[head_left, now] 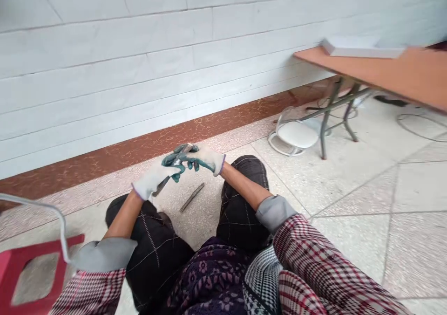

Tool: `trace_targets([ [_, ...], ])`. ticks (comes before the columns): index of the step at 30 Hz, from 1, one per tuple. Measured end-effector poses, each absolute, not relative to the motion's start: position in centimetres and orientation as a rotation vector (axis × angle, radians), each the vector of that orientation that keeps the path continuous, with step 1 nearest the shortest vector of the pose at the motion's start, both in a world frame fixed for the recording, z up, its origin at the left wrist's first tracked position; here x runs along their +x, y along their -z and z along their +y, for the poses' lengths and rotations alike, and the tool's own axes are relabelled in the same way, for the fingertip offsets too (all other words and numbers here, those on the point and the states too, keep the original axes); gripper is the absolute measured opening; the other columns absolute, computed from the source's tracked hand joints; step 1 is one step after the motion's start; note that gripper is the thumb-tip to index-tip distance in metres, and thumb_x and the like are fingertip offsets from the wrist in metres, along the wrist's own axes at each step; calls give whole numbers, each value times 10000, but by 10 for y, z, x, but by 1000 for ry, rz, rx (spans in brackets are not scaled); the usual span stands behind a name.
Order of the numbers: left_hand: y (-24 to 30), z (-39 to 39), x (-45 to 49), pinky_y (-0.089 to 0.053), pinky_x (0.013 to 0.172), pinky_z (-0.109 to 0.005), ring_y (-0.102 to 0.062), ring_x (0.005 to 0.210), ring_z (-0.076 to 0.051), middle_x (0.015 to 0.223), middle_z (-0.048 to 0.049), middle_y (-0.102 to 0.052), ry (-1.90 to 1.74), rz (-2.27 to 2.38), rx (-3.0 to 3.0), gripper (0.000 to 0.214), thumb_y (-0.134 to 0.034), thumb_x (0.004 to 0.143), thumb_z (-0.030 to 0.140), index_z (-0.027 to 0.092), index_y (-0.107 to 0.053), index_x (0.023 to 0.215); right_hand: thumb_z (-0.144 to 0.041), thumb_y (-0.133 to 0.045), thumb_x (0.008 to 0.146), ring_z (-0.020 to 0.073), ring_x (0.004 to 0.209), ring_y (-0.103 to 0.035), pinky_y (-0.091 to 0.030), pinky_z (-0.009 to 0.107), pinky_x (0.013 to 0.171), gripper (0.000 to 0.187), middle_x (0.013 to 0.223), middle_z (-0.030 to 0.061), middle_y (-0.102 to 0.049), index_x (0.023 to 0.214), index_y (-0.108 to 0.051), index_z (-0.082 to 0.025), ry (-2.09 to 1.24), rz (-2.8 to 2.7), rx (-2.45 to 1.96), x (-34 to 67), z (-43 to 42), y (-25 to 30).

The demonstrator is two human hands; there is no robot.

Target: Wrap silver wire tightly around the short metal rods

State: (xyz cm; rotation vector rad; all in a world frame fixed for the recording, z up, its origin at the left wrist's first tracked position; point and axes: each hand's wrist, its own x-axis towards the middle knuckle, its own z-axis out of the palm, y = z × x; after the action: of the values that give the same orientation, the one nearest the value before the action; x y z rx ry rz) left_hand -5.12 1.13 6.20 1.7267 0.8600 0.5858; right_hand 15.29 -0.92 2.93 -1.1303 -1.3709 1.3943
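My left hand (157, 174), in a white glove with green coated fingers, is closed around a long grey metal tool (161, 185) whose kind I cannot make out. One end of it sticks out below the palm, and a shiny part (178, 161) shows between the hands. My right hand (206, 157), gloved alike, closes on the tool's upper end; its fingers partly hide it. Both hands meet above the floor in front of my knees. Below them a thin dark metal strip (192, 197) lies on the speckled floor.
A red plastic stool or frame (66, 264) lies at lower left, with a pale cable (52, 207) above it. White tiled wall (139, 82) runs across the front. At right stand a brown folding table (370, 70) bearing a white tray-like piece (365, 49) and a low white chair (296, 134).
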Motion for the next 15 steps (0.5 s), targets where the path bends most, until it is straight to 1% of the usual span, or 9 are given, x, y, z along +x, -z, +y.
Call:
trace_targets([
  [1, -63, 14, -56, -580, 775, -315, -710, 813, -220, 926, -104, -772, -530, 807, 1722, 349, -855, 779, 438, 147, -813, 968, -411, -783, 932, 122, 590, -603, -466, 216, 451, 310, 787, 12, -702, 1082, -749, -143, -1393, -1370, -1118, 157, -6, -29],
  [2, -60, 17, -61, -588, 759, -321, -711, 782, -224, 897, -118, -760, -431, 705, 1726, 371, -846, 798, 482, 132, -806, 913, -412, -777, 914, 119, 563, -586, -446, 208, 430, 324, 733, -1, -679, 1094, -746, -144, -1410, -1351, -1061, 161, -3, -29],
  [3, -55, 20, -66, -590, 710, -314, -711, 755, -219, 931, -133, -759, -352, 614, 1700, 425, -821, 831, 533, 123, -805, 942, -428, -791, 883, 119, 551, -581, -436, 202, 418, 366, 700, -7, -664, 1104, -739, -140, -1441, -1320, -968, 166, 0, -28],
  [4, -48, 23, -71, -577, 621, -303, -696, 683, -202, 950, -137, -762, -286, 567, 1590, 474, -789, 863, 578, 127, -795, 1010, -454, -815, 847, 119, 550, -582, -437, 198, 415, 418, 697, -5, -667, 1106, -731, -136, -1474, -1290, -871, 170, 2, -27],
  [5, -39, 25, -75, -532, 508, -276, -663, 588, -180, 905, -124, -757, -209, 537, 1453, 509, -757, 889, 615, 138, -777, 1066, -487, -849, 803, 119, 554, -587, -445, 197, 417, 479, 723, 7, -687, 1099, -722, -132, -1513, -1260, -771, 174, 3, -26],
  [7, -20, 27, -79, -442, 394, -232, -602, 469, -144, 869, -117, -760, -33, 507, 1270, 533, -709, 935, 619, 148, -739, 1184, -550, -909, 724, 112, 572, -599, -478, 201, 440, 584, 850, 54, -750, 1076, -708, -130, -1579, -1226, -627, 179, 5, -23],
  [9, -5, 27, -79, -393, 345, -215, -552, 399, -121, 848, -112, -761, 13, 438, 1207, 565, -708, 933, 626, 143, -719, 1224, -585, -925, 697, 105, 588, -606, -509, 210, 472, 630, 970, 92, -779, 1074, -696, -134, -1612, -1222, -567, 179, 6, -21],
  [11, 1, 26, -76, -374, 324, -208, -526, 377, -114, 789, -92, -740, -26, 422, 1191, 568, -740, 895, 641, 136, -727, 1154, -599, -888, 730, 101, 597, -600, -521, 215, 495, 617, 1001, 95, -776, 1091, -688, -140, -1592, -1232, -599, 175, 8, -20],
  [15, -7, 22, -62, -388, 375, -199, -523, 432, -99, 717, -39, -672, -251, 617, 1151, 457, -819, 829, 585, 169, -719, 992, -561, -662, 956, 116, 657, -612, -526, 220, 547, 435, 923, 53, -743, 1097, -688, -151, -1338, -1325, -1015, 164, 8, -19],
])
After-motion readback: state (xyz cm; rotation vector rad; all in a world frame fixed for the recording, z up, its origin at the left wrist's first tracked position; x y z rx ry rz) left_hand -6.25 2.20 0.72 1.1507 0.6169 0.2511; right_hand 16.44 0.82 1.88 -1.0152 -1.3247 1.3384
